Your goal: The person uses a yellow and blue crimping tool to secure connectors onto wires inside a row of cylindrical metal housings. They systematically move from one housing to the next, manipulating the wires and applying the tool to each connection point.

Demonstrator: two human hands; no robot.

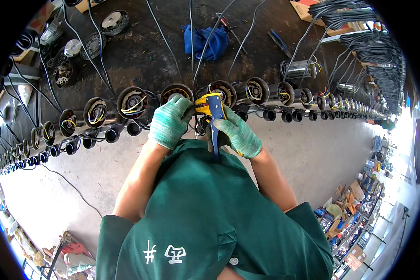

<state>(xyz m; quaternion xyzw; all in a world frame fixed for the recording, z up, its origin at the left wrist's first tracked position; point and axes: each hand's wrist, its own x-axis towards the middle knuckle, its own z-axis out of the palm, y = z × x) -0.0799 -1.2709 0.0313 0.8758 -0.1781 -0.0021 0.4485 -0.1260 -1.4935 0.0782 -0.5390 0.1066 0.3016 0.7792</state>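
Carefully now: in the head view your right hand (239, 135) has its grip closed around the blue handles of a yellow-and-blue wire stripper (212, 112), whose head sits just in front of an open motor housing (176, 94) in the long row along the edge of the counter (140, 56). Your left hand (169, 122) is curled shut at the rim of that housing, next to the stripper's head; whether it pinches a wire I cannot tell, since the glove hides the fingertips. To do this well, I judge you should keep the stripper square to the wire, feed only the wire end into the head, and squeeze in one steady pull so the strands are not nicked. Hold the lead taut with the left so it does not slip back into the housing, where yellow wires coil.

As for pose, both forearms come up from your green shirt and meet close together at the centre, wrists bent slightly inward, elbows tucked. Both hands wear green knit gloves. A blue rag (207, 41) lies well apart on the counter beyond.
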